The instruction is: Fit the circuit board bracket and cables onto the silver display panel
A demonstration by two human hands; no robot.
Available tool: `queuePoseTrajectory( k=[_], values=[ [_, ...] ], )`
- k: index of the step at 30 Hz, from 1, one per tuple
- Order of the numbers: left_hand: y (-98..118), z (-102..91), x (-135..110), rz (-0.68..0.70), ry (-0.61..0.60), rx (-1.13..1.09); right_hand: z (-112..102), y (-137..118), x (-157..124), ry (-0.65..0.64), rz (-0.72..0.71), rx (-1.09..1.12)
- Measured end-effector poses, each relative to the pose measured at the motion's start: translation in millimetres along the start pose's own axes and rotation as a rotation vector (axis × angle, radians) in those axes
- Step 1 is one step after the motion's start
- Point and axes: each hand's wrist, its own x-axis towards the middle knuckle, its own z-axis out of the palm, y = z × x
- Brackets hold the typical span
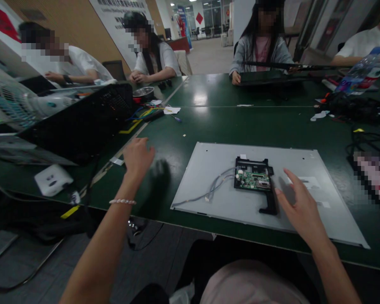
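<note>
A flat grey metal-backed panel [205, 169], which looks like the back of a display, lies on the green table before me. On it sits a black bracket [267, 202] with a green circuit board [251, 179]. Grey cables [213, 185] run from the board to the panel's left edge. My right hand [299, 202] hovers over the panel just right of the bracket, fingers apart and holding nothing. My left hand [137, 156] is raised over the table left of the panel, with thumb and fingers apart. I see nothing in it.
A black laptop-like screen [82, 122], a fan [12, 101] and a white box [53, 179] stand at left. Wires and a screwdriver [177, 119] lie beyond my left hand. At right are a bottle [361, 74] and black cables [370, 139]. Several people sit across the table [215, 122].
</note>
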Motion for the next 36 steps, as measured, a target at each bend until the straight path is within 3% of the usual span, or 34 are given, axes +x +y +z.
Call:
queuePoseTrajectory(
  k=[4,9,19,31,36],
  values=[
    [-60.5,5.4,-10.6,-0.251,-0.028,0.136,0.8,-2.7,-0.5,-0.002,-0.015,-0.006],
    [-85.9,13.4,-21.0,-0.273,-0.140,0.165,0.6,-5.2,-2.3,-0.009,-0.020,-0.017],
    [-78.6,8.0,-21.6,-0.301,-0.140,0.149,-3.3,-2.0,-4.9,-0.017,-0.011,0.018],
    [-71.5,10.0,-7.6,-0.390,-0.163,0.205,1.1,7.3,16.1,-0.037,0.009,0.011],
    [-42.6,3.7,-4.1,-0.273,-0.106,0.325,3.7,12.2,20.9,-0.039,0.017,0.026]
  ],
)
